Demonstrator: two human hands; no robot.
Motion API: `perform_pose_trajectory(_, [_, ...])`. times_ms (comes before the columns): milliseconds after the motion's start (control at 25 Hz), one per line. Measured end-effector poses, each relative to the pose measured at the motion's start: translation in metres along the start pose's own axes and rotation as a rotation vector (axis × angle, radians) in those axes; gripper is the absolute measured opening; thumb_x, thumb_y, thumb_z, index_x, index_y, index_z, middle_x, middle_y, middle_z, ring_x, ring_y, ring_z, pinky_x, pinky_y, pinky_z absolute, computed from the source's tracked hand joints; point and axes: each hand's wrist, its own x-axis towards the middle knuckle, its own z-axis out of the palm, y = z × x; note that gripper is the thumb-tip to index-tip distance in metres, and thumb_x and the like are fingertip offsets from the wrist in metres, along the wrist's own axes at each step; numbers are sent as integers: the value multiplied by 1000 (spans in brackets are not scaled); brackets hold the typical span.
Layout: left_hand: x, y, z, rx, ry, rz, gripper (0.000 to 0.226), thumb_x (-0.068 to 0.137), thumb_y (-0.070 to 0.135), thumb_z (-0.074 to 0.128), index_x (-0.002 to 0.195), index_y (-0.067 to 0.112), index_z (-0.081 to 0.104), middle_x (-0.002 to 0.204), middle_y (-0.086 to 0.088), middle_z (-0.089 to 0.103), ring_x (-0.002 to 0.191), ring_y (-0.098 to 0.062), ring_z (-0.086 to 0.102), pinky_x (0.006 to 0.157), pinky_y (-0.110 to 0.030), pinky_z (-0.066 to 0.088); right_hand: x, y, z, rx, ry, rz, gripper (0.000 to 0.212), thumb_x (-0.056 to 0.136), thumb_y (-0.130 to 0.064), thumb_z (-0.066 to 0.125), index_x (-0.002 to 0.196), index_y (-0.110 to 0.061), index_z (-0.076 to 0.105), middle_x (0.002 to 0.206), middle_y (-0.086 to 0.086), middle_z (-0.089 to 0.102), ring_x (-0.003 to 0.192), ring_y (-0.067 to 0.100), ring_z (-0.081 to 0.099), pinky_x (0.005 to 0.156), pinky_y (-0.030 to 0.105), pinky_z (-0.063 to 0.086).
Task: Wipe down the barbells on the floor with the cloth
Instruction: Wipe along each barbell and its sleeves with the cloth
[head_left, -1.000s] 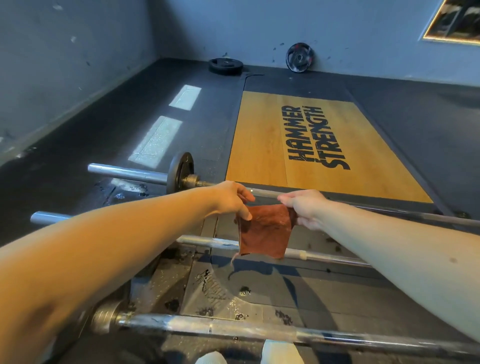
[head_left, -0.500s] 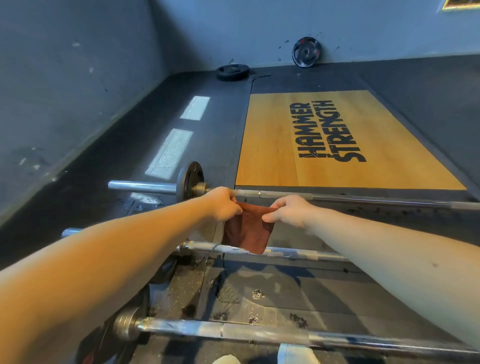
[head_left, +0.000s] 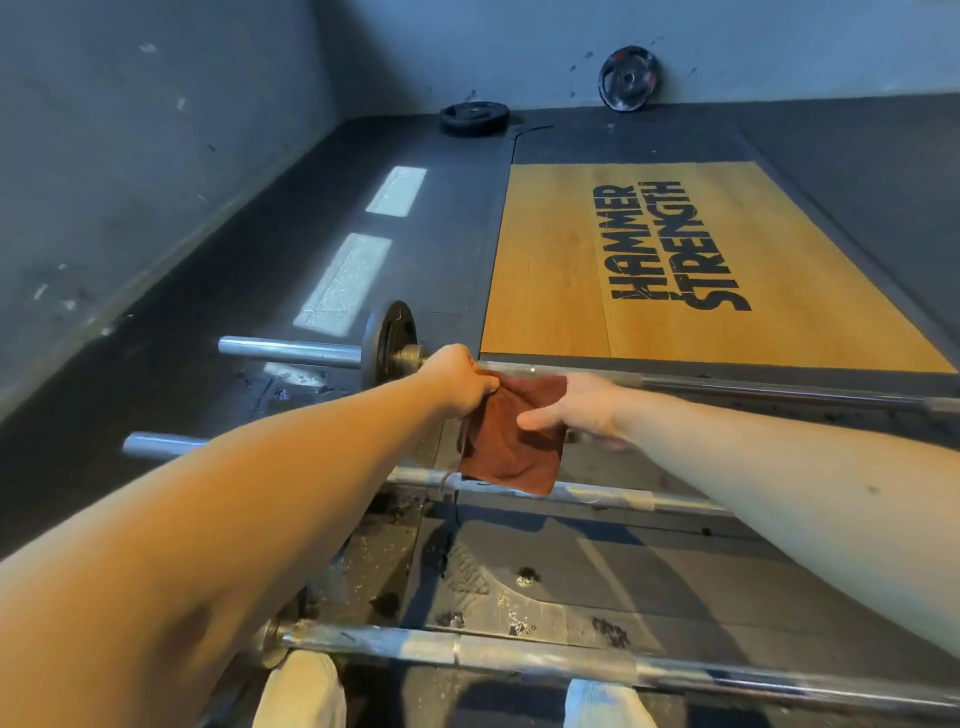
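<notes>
Three steel barbells lie across the dark floor: a far barbell (head_left: 753, 387) with a small black plate (head_left: 388, 340) on its left sleeve, a middle barbell (head_left: 623, 496), and a near barbell (head_left: 519, 656) by my feet. A rust-brown cloth (head_left: 506, 441) hangs between my hands, just in front of the far bar. My left hand (head_left: 460, 379) grips the cloth's upper left corner. My right hand (head_left: 576, 408) holds its right edge, thumb across the front; the other fingers are hidden behind the cloth.
A wooden lifting platform (head_left: 675, 270) marked HAMMER STRENGTH lies beyond the far bar. One black plate (head_left: 474, 118) lies flat near the back corner, another plate (head_left: 628, 78) leans on the back wall. A grey wall (head_left: 130, 156) runs along the left. My white shoes (head_left: 301, 693) touch the near bar.
Both hands have carried the cloth forward and down from mid-air to the far barbell. The cloth now hangs lower and more spread out than half a second ago.
</notes>
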Motion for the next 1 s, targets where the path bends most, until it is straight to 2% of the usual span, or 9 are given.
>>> perform_pose_trajectory(80, [12,-15,-2,1,-39,8,22,98,26,65,85,16,51,79,-1,54,73,-15,51,62,-28,44,13,3,6,-9,-4,56,37,79,-7,85,114,-14,75,107,6,78,104,27,73,94,47,57])
perform_pose_trajectory(200, [29,-36,-7,35,-90,13,19,98,24,64,84,17,53,79,-1,56,79,-19,54,71,-32,47,28,-2,17,94,20,78,24,86,-1,76,108,-11,75,105,9,78,101,27,73,86,39,59])
perform_pose_trajectory(280, [42,-49,-10,70,-108,5,23,97,25,64,77,20,54,76,2,56,76,-18,56,67,-28,47,42,-8,24,128,59,80,18,88,0,72,103,-10,75,101,10,78,98,28,73,86,37,58])
perform_pose_trajectory(360, [56,-55,-11,25,-134,-10,23,96,24,65,76,20,56,77,1,59,69,-15,57,60,-24,47,57,-11,31,213,73,114,19,89,-3,70,107,-9,73,104,15,77,98,32,73,90,43,59])
perform_pose_trajectory(520, [83,-56,-10,-179,-222,-93,8,98,14,64,91,12,61,90,-10,67,84,-23,67,79,-36,61,85,0,42,433,-7,157,25,93,2,63,114,-9,71,113,20,74,103,35,70,96,51,55])
perform_pose_trajectory(600, [100,-60,-10,-235,-255,-101,3,96,8,66,99,9,64,88,-8,66,81,-20,66,79,-35,62,98,9,46,464,24,190,33,92,8,60,120,-8,68,115,20,73,102,35,71,93,50,56])
perform_pose_trajectory(800, [147,-66,15,-204,-326,16,24,94,7,68,118,11,63,84,-3,65,72,-13,63,65,-23,54,116,34,23,572,192,302,30,98,4,56,119,-13,66,112,21,74,107,39,70,91,54,57])
perform_pose_trajectory(880, [167,-68,34,-166,-279,42,24,95,14,68,118,14,60,92,-4,67,75,-12,64,62,-19,50,121,46,1,549,282,337,25,97,2,57,116,-12,64,112,20,73,105,39,69,93,55,56])
perform_pose_trajectory(1000, [203,-73,54,206,-76,168,25,97,31,66,118,20,60,110,-4,64,92,-15,62,77,-28,54,140,58,-56,214,588,182,22,90,5,56,102,-10,67,96,13,69,91,33,64,79,36,53])
